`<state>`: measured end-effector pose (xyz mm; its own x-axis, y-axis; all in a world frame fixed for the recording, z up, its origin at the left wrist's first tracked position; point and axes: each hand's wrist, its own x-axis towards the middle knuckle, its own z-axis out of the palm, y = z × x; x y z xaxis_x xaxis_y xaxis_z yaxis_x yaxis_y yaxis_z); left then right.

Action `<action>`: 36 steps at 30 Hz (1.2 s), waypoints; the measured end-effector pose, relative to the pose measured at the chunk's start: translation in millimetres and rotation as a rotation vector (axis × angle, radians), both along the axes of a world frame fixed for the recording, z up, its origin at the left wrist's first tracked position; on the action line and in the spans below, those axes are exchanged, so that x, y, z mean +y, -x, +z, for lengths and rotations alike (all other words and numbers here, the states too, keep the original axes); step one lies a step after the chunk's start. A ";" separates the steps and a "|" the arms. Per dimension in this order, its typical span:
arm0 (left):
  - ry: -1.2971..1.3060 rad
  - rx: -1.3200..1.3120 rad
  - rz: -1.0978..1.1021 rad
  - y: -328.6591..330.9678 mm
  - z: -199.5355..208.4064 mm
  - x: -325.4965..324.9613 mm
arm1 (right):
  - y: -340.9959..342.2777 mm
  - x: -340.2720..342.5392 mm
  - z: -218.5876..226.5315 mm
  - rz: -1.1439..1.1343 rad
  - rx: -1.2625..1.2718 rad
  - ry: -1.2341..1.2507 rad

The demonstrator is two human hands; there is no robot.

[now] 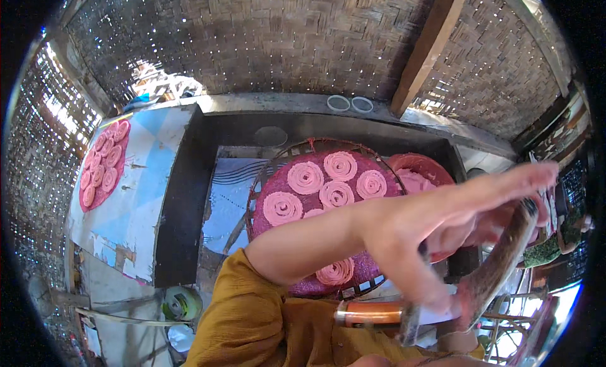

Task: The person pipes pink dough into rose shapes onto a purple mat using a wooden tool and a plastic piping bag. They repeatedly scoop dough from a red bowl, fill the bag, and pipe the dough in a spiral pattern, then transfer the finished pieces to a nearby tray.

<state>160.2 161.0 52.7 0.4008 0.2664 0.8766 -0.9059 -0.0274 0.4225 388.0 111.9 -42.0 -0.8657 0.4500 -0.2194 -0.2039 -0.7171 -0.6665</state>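
Nearest the camera, at the lower edge, a tool with an orange-brown handle [369,314] lies roughly horizontal, its long axis running left to right; the metal end meets a long, flat, pink-stained scraper [495,266] that slants up to the right. The left hand [429,231] crosses the view from the mustard-yellow sleeve [252,310] toward the right, fingers extended and spread, thumb pointing down just beside the handle's metal end; whether it grips the scraper cannot be told. The right hand is largely hidden behind it, so its state cannot be told. Beyond the forearm sits a round woven tray [265,171] carrying pink spiral coils [306,177]. A reddish bowl of pink paste [420,174] stands just right of the tray. Farther left, a second batch of coils [101,162] rests on a blue-patterned sheet.
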 end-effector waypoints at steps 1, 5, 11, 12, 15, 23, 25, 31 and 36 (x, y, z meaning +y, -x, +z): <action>0.081 -0.008 -0.024 -0.7 -4.5 5.5 | -3.5 -3.1 5.2 -0.017 -0.007 0.026; 0.401 0.148 0.205 7.5 -46.4 45.0 | -19.4 7.5 -5.5 0.014 0.001 0.074; 0.891 -0.120 0.165 19.7 -119.8 95.3 | -7.3 33.4 -7.9 -0.062 -0.173 -0.084; 0.957 -0.139 0.109 22.4 -128.8 103.5 | -6.7 33.6 -6.9 -0.075 -0.242 -0.089; 1.052 -0.192 0.122 32.7 -148.7 107.9 | -8.5 47.3 -16.4 -0.055 -0.357 -0.095; 1.002 -0.266 0.133 41.4 -156.3 86.7 | 1.6 40.2 4.5 -0.059 -0.517 -0.168; 0.926 -0.295 0.093 41.6 -155.2 83.3 | 4.4 40.9 13.5 -0.061 -0.551 -0.207; 0.807 -0.325 0.089 55.1 -118.8 74.1 | 4.4 42.8 23.6 -0.044 -0.621 -0.245; 0.798 -0.320 0.122 46.3 -125.3 57.2 | 13.7 33.4 49.0 -0.082 -0.605 -0.236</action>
<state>113.8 218.1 -72.5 0.0957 0.8748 0.4750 -0.9945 0.0639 0.0826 374.3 145.2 7.0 -0.5812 0.6050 -0.5442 0.2092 -0.5352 -0.8184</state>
